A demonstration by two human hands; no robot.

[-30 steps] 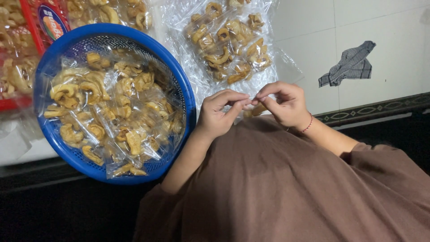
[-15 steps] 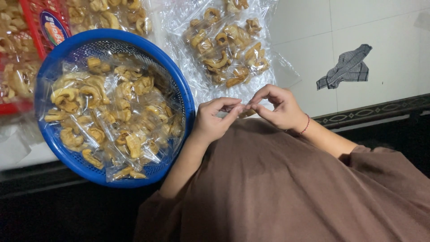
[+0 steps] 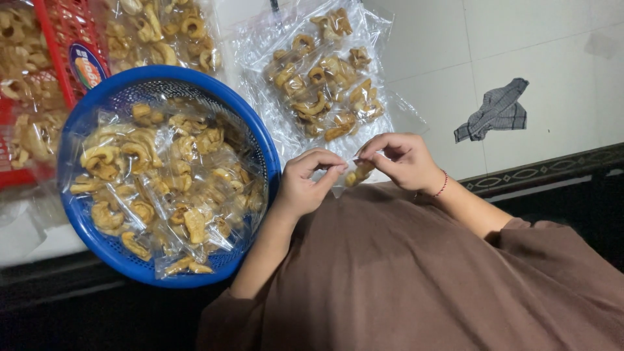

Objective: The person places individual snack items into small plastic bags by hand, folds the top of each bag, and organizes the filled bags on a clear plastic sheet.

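From the head view, the left hand (image 3: 305,185) and right hand (image 3: 403,159) are both pinching one small clear plastic packet of golden fried snacks (image 3: 359,172), now drawn nearer the brown-clothed lap than a second ago. One round blue plastic basket (image 3: 263,140) of packets is sitting beside the left hand; one grey checked cloth (image 3: 497,110) is lying on the white tiled floor (image 3: 552,52).

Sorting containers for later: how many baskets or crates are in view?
2. A round blue basket full of small snack packets sits beside the left hand; a red crate lies at the upper left edge, partly cut off, so more may be hidden.
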